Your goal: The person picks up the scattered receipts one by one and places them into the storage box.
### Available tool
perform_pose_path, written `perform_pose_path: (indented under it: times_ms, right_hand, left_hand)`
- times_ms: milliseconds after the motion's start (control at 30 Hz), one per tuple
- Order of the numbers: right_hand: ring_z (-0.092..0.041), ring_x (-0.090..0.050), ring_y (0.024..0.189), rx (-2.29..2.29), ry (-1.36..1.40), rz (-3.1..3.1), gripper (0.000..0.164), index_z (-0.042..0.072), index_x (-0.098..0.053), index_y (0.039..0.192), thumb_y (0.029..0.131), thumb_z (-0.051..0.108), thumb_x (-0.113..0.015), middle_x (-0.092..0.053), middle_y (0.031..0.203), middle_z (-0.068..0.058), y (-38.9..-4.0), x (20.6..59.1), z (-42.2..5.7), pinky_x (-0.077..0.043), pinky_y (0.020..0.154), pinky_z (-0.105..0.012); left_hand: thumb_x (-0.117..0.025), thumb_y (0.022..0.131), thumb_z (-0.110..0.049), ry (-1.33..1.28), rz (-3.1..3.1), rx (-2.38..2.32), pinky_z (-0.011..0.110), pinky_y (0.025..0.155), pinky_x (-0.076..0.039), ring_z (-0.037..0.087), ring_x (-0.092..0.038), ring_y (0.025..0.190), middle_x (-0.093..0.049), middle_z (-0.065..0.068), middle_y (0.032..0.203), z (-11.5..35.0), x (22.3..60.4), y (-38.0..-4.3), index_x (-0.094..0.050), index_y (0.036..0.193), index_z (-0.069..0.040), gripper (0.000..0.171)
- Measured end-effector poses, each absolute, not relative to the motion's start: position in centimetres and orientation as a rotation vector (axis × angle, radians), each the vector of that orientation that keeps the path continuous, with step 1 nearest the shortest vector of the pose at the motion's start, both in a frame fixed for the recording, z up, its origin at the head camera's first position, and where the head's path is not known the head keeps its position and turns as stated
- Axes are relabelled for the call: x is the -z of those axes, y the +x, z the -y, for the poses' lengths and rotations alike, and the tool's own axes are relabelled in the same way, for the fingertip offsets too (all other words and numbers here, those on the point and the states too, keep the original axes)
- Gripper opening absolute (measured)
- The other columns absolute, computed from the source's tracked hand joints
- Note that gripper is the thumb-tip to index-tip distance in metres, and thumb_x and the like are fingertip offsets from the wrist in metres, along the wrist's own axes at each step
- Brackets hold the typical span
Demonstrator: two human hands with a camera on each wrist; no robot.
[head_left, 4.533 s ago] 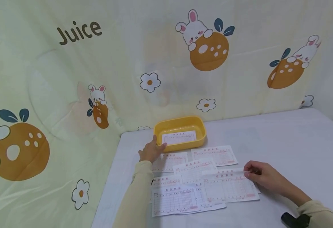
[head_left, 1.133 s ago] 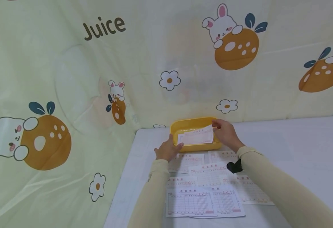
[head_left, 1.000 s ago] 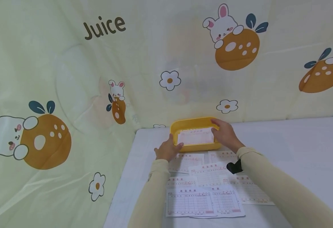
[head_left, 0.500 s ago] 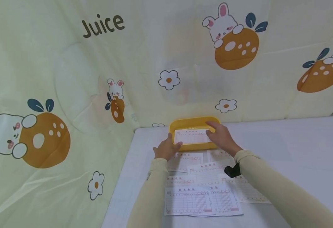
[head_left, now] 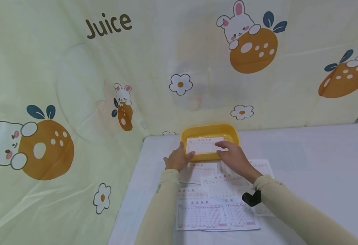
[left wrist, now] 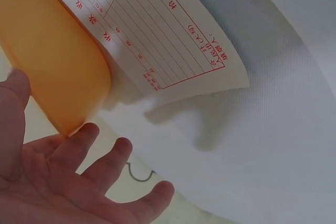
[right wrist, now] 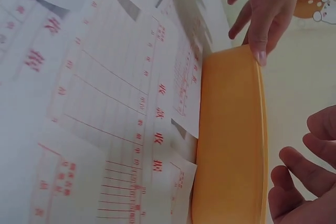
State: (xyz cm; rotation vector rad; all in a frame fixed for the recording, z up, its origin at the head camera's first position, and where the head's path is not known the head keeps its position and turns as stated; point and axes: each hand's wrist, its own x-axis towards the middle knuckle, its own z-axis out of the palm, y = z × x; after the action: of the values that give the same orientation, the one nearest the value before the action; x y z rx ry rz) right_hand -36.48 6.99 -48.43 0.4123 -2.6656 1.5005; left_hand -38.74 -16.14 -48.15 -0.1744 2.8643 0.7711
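A yellow plastic tray (head_left: 210, 157) stands at the back of the table, with a printed receipt slip (head_left: 201, 145) lying in it. My left hand (head_left: 177, 159) holds the tray's front left corner, thumb on the rim and forefinger against the outside. The other left fingers spread away from it in the left wrist view. My right hand (head_left: 234, 158) hovers at the tray's front right rim, fingers loosely bent with nothing between them. Several more receipt slips (head_left: 201, 214) overlap on the table in front of the tray.
A white cloth covers the table (head_left: 307, 163). Behind it hangs a pale curtain (head_left: 154, 51) printed with rabbits and oranges. My right forearm crosses above the slips on the right, partly hiding them. A black wrist device (head_left: 251, 198) sits at that cuff.
My right hand picked up a slip from the table, laid it in the tray and let go. It has since drawn left and towards me. The left hand stays on the tray.
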Motion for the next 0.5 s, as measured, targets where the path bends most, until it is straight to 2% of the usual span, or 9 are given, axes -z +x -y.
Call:
perform_pose_path:
  times_ms: [167, 367, 500]
  right_hand:
    - [-0.038, -0.061, 0.118, -1.455, 0.417, 2.670, 0.027, -0.004, -0.068, 0.130, 0.108, 0.011, -0.062, -0.070, 0.128, -0.021, -34.9, 48.6, -7.8, -0.051, 0.104, -0.057]
    - [-0.028, -0.062, 0.104, -1.414, 0.483, 2.686, 0.023, -0.001, -0.070, 0.125, 0.106, 0.010, -0.066, -0.071, 0.115, -0.012, -32.8, 48.7, -8.8, -0.053, 0.089, -0.044]
    - [-0.024, -0.061, 0.100, -1.407, 0.527, 2.720, 0.020, 0.002, -0.071, 0.123, 0.104, 0.009, -0.069, -0.071, 0.110, -0.006, -31.4, 49.2, -9.0, -0.053, 0.086, -0.039]
  left_hand:
    - [-0.061, 0.107, -0.055, -0.165, -2.862, -0.785, 0.074, 0.121, -0.011, 0.036, -0.046, 0.150, -0.048, 0.012, 0.164, 16.1, 48.3, -38.8, -0.021, 0.172, -0.014, 0.087]
    - [-0.061, 0.107, -0.056, -0.164, -2.877, -0.758, 0.074, 0.121, -0.013, 0.036, -0.048, 0.148, -0.049, 0.012, 0.163, 16.1, 48.6, -39.1, -0.021, 0.172, -0.014, 0.087]
    - [-0.060, 0.107, -0.055, -0.167, -2.885, -0.747, 0.075, 0.121, -0.014, 0.037, -0.050, 0.146, -0.052, 0.013, 0.161, 16.2, 48.8, -39.1, -0.023, 0.172, -0.014, 0.086]
